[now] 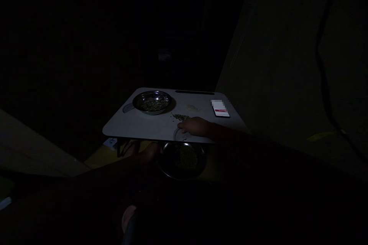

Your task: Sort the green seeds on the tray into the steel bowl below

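The scene is very dark. My right hand [195, 126] is low over the front of a white folding table [138, 128], its fingers curled together beside a small heap of greenish seeds or grains [180, 116]. Whatever its fingertips hold is too small or hidden to make out. Just below the table's front edge, my left hand [151, 151] grips the left rim of a steel bowl [184, 178]; its fingers are mostly in shadow. Greenish grains [188, 157] lie in that bowl. A second steel bowl [152, 111], also with grains in it, stands on the table at the left.
A phone with a lit screen [220, 111] lies at the table's right. A small pale patch or pile [192, 108] is behind the grain heap. Semicircular protractor-like markings [179, 134] show at the front edge. A wall [287, 84] rises on the right.
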A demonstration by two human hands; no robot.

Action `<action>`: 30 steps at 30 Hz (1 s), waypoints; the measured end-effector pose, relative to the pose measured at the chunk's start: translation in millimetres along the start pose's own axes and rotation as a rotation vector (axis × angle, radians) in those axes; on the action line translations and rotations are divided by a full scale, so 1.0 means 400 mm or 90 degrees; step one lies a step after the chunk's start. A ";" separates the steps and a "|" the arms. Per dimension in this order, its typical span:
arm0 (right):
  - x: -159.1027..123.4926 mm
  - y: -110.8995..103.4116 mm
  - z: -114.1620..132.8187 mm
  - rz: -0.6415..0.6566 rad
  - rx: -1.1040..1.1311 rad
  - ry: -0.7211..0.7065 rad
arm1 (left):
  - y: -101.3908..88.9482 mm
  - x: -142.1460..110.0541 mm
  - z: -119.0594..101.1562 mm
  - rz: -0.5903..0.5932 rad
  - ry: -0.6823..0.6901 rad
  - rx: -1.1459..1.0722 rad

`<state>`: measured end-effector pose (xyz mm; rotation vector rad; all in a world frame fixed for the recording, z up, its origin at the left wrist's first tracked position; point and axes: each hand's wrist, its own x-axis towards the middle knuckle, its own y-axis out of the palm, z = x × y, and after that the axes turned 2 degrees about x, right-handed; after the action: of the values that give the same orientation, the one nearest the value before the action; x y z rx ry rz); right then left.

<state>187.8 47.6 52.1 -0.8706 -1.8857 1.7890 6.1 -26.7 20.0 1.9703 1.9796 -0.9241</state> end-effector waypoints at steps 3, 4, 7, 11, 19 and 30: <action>-0.016 0.011 0.000 0.021 0.018 0.065 | 0.002 -0.008 -0.009 0.024 0.022 -0.035; -0.021 0.015 0.001 0.026 0.027 0.091 | 0.004 -0.007 -0.009 0.027 0.020 -0.037; -0.030 0.024 0.003 0.035 0.056 0.152 | 0.011 -0.009 -0.008 0.014 0.005 -0.020; -0.034 0.039 0.004 0.026 0.084 0.152 | 0.021 -0.039 -0.021 -0.025 0.055 -0.021; -0.027 0.057 0.016 -0.017 0.115 0.109 | 0.032 -0.087 -0.050 -0.027 0.032 -0.015; -0.041 0.075 -0.097 -0.009 0.081 0.219 | 0.035 -0.096 -0.050 -0.125 0.049 0.038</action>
<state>230.7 64.7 28.7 -1.0388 -1.5402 1.6098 28.7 -48.6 52.8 1.8944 2.2467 -0.9746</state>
